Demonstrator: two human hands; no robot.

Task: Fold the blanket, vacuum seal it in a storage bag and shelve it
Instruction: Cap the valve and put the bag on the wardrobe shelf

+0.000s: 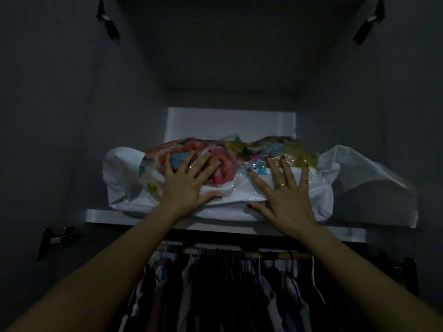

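A clear storage bag [124, 180] with white ends lies on the white wardrobe shelf [103, 215]. Inside it shows the flowered blanket [287, 149] in pink, blue and yellow. The bag's right end [374, 188] sticks out crumpled past the shelf's front right edge. My left hand [189, 180] rests flat on the bag's left half, fingers spread. My right hand [285, 192], with a gold ring, presses flat on the bag's right half, thumb at the lower front edge. Neither hand grips anything.
The shelf sits in a dark grey wardrobe, with free room behind the bag toward the back wall [230, 123]. Below the shelf, a rail [239, 254] carries several hanging clothes. Door hinges [57, 238] stick out on the side panels.
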